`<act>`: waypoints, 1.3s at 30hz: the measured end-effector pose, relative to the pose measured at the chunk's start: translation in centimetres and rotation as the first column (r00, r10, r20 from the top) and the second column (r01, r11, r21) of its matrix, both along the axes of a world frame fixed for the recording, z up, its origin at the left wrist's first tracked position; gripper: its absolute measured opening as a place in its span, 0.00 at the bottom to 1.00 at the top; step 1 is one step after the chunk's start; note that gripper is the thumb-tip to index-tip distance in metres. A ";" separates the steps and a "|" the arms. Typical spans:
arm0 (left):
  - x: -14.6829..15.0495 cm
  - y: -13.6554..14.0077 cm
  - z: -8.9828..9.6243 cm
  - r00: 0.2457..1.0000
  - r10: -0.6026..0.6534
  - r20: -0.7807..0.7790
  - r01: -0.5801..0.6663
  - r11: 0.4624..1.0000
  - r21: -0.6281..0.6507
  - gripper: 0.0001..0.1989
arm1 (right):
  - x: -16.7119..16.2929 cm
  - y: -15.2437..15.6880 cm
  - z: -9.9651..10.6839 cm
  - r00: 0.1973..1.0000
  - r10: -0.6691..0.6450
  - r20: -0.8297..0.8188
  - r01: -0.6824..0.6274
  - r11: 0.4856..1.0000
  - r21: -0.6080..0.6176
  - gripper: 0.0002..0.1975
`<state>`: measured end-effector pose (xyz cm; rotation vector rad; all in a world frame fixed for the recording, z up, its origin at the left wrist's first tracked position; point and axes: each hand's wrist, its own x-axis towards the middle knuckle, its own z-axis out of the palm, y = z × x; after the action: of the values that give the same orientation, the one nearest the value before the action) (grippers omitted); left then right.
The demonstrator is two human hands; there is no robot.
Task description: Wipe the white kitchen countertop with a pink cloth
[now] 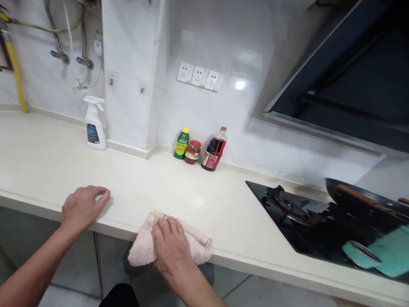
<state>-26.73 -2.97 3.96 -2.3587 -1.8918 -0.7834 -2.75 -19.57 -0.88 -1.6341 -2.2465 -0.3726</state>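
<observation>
My right hand [172, 251] lies over a folded pale pink cloth [200, 245] at the front edge of the white countertop [153, 175]. Its fingers are bent and press into the fabric, part of which hangs past the edge. Dark stains mark the cloth near the fingertips. To the left, my left hand [84, 207] rests on the counter near the same edge, with loosely bent fingers and a gap beside the thumb. Nothing shows in that hand.
A white spray bottle [95, 125] stands at the back left. Against the wall are a green bottle [182, 144], a red-lidded jar [192, 152] and a dark sauce bottle [213, 152]. On the right, a black gas stove [297, 230] bears a wok [361, 200] and a turquoise object [390, 251].
</observation>
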 end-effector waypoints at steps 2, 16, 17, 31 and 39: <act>-0.1 -0.3 0.0 1.000 -0.008 0.012 0.008 1.000 0.009 0.24 | -0.2 -0.6 1.3 0.965 0.081 -0.248 -0.072 0.996 0.047 0.31; -0.3 0.2 -0.8 0.998 -0.017 0.066 0.010 0.994 0.111 0.23 | 20.4 -4.5 4.9 0.230 -0.317 -0.920 0.326 0.916 -0.234 0.35; -0.2 0.1 -0.7 0.998 -0.014 0.066 0.007 0.995 0.102 0.23 | 22.1 -5.3 4.6 0.233 -0.358 -0.904 0.391 0.886 -0.250 0.37; -0.3 0.0 -0.7 0.999 -0.041 0.008 0.040 0.995 0.092 0.21 | 18.0 -3.5 1.2 0.618 -0.556 -0.555 0.494 0.824 -0.276 0.41; -0.1 0.0 -1.0 0.999 -0.036 0.041 0.029 0.988 0.154 0.22 | 13.3 2.1 5.1 0.869 -0.440 -0.226 0.297 0.830 -0.473 0.36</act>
<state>-26.78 -2.99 2.93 -2.3037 -1.7435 -0.9536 10.59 -17.43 4.25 -2.1799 -1.8283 0.3164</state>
